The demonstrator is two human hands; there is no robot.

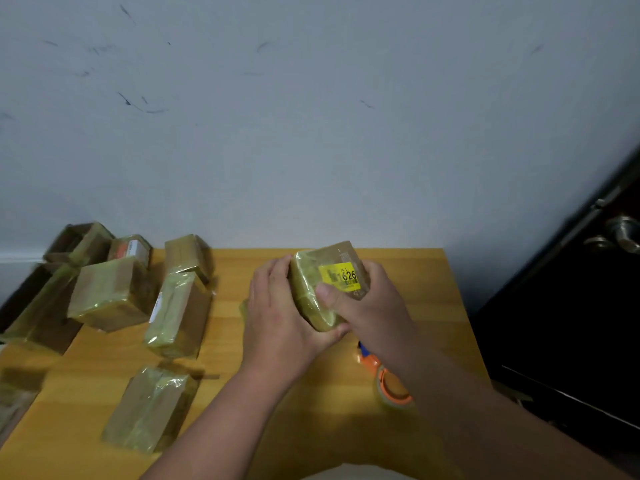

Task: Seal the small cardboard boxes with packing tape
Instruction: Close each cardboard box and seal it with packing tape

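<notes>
A small cardboard box (311,289) wrapped in shiny tape, with a yellow label reading 1626, is held tilted above the middle of the wooden table (433,306). My left hand (277,317) grips its left side and underside. My right hand (367,303) holds its right side, thumb pressed on the taped front face. An orange tape dispenser (389,382) with a clear roll lies on the table under my right forearm, partly hidden.
Several taped cardboard boxes lie on the table's left half, among them one (110,292), one (176,313) and one (149,410) near the front. A grey wall rises behind. A dark door with a metal handle (623,233) stands at right.
</notes>
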